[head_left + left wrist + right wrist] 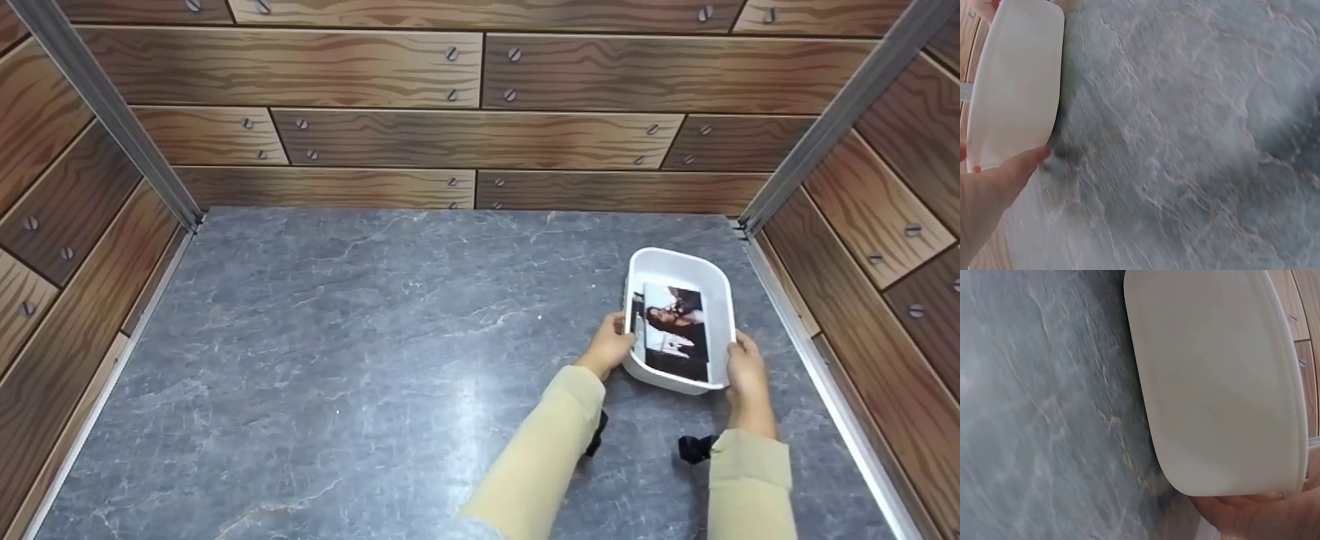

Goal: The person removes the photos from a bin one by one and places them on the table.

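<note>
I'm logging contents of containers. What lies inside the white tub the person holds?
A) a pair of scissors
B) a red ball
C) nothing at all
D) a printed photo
D: in the head view a printed photo lies flat inside the white tub, which the left hand and right hand hold at its near corners on the grey table.

I hold a white oval tub (720,285) near the right edge of the grey surface (375,337), its near end lifted. A dark printed packet (675,330) lies flat inside.
</note>
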A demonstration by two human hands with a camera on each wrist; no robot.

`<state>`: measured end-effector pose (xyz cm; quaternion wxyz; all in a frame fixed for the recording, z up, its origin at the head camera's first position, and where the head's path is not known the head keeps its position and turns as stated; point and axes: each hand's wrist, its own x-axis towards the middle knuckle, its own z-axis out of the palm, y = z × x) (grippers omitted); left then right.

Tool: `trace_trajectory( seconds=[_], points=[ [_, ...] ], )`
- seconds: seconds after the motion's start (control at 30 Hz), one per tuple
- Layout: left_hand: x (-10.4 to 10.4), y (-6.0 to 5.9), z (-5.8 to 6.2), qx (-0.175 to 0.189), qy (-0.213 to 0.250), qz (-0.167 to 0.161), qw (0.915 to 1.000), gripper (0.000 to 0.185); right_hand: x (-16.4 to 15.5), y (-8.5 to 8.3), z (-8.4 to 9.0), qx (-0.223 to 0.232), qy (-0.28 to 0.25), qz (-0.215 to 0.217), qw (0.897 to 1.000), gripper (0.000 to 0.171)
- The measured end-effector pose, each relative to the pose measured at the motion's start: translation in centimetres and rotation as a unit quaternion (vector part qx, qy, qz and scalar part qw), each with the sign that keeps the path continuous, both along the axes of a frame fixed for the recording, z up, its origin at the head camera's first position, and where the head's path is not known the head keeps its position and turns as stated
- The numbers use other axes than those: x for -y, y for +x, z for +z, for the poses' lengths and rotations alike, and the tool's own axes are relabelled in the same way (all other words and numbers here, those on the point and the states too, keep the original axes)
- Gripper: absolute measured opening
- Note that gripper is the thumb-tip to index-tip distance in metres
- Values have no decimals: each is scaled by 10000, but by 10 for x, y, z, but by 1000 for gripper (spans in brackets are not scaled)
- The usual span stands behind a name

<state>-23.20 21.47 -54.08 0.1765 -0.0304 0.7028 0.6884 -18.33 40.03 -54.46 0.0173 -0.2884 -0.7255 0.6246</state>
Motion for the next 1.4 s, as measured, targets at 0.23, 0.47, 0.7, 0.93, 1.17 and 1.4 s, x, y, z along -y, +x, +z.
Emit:
trace_trajectory(
  seconds=[0.23, 0.47, 0.7, 0.93, 1.17, 1.4],
  points=[
    [28, -7, -3, -55, 82, -192, 9998, 53, 15, -5, -1, -149, -394, 409, 9983, 55],
    [67, -17, -2, 245, 573, -249, 9977, 66, 36, -14, -5, -503, -882, 736, 9921, 54],
    [118, -21, -3, 722, 929, -253, 9927, 71, 74, -26, -9, -672, -1302, 951, 9846, 53],
    [164, -21, -3, 918, 1158, -178, 9889, 78, 112, -34, -11, -822, -1543, 1081, 9787, 51],
    [208, -17, -5, 799, 1012, -330, 9911, 80, 148, -39, -13, -845, -1604, 1282, 9750, 48],
    [260, -7, -7, 711, 1210, -516, 9888, 90, 187, -38, -13, -590, -1739, 1544, 9708, 49]
  ],
)
